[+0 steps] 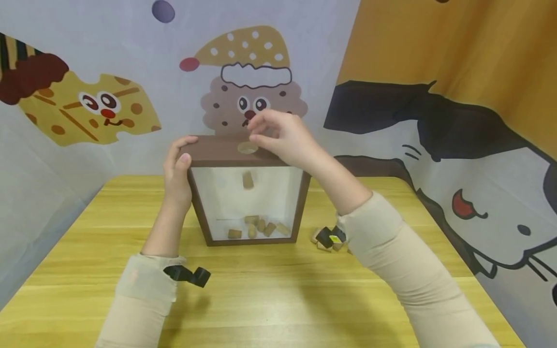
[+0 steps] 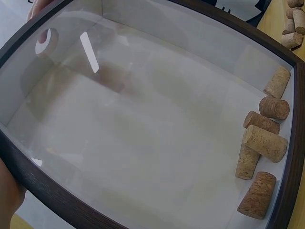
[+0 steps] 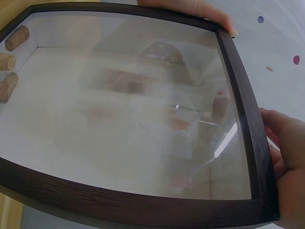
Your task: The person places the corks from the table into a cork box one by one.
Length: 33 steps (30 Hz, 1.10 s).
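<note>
A dark-framed box with a clear front stands upright on the table, a round hole in its top. My left hand holds the top left corner, fingers over the top and thumb by the front edge. Over the top, beside the hole, my right hand has its fingers loosely bent with nothing between them. One cork is in midair inside the box, below the hole. Several corks lie jumbled along the bottom.
Loose corks lie on the wooden table right of the box, partly behind the right wrist's black camera. Another black camera sits on the left wrist. A cartoon-printed cloth hangs close behind the table.
</note>
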Tool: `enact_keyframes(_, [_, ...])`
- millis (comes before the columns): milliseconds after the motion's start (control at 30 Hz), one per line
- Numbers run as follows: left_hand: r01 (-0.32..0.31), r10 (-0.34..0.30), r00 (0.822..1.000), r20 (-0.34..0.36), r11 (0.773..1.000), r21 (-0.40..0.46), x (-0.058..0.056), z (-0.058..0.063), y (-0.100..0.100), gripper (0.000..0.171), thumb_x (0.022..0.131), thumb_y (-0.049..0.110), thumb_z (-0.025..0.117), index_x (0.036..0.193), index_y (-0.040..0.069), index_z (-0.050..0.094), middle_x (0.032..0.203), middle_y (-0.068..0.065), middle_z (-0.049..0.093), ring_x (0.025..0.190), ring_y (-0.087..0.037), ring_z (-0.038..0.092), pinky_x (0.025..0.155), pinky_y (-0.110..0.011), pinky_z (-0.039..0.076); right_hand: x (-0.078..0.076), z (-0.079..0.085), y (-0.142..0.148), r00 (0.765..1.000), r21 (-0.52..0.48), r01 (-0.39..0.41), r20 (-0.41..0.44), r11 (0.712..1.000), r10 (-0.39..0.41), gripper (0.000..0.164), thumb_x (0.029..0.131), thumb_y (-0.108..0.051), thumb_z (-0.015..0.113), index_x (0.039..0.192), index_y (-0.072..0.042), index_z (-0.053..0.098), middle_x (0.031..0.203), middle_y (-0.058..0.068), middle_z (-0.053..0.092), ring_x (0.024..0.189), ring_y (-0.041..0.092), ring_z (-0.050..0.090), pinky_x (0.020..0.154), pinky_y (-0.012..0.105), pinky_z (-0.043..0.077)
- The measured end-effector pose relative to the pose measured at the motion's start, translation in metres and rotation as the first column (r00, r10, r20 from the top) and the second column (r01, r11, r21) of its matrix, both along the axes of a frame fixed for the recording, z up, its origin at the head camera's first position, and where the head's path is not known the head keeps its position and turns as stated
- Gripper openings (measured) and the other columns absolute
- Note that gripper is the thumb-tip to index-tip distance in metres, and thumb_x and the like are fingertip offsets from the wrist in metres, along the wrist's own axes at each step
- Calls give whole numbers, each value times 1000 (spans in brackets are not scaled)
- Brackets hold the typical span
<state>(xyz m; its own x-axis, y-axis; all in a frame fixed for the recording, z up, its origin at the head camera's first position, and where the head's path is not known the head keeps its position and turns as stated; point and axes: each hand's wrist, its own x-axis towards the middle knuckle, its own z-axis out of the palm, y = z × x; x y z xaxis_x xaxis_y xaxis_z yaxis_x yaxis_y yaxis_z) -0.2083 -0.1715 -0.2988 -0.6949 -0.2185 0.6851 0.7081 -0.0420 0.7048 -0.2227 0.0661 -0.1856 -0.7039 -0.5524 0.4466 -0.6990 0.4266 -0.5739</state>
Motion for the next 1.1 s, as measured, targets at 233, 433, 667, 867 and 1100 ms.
enact_keyframes(233, [-8,8,1000,16,1000,-6,3,0,-1,53,81,53,60,116,14,65,130,-12,51,127,-25,34,105,-41,9,10,-4,10,1000,-42,25,-8,999,-25,18,91,-16,66,108,-10,65,102,-3,66,78,11,58,71,28,46])
enact_keyframes(433, [-11,11,1000,15,1000,0,2,-1,-1,52,81,52,60,116,15,65,130,-12,51,126,-26,35,105,-40,11,35,-13,27,997,-141,49,-53,989,-57,19,88,-16,69,106,-11,66,84,-5,62,57,17,44,53,28,37])
enact_keyframes(667, [-9,9,1000,6,1000,-1,0,-1,0,55,81,54,60,117,13,64,128,-8,54,122,-28,38,101,-40,18,63,-36,54,972,-250,-41,-233,967,-19,20,82,-1,73,101,-3,66,81,-4,63,56,12,44,50,25,35])
enact_keyframes(867, [-6,6,1000,8,1000,-2,1,0,0,54,80,55,60,116,14,65,129,-8,53,125,-26,36,104,-41,13,75,-65,81,968,-232,-8,-247,973,-51,28,76,7,74,101,-3,65,80,-3,62,59,10,46,54,22,37])
enact_keyframes(1100, [-10,10,1000,8,1000,-14,2,0,-1,54,81,54,59,117,14,64,130,-9,52,128,-25,34,106,-41,10,81,-101,115,970,-186,89,-206,978,-127,32,74,9,74,103,-2,66,80,-2,63,56,9,46,51,20,39])
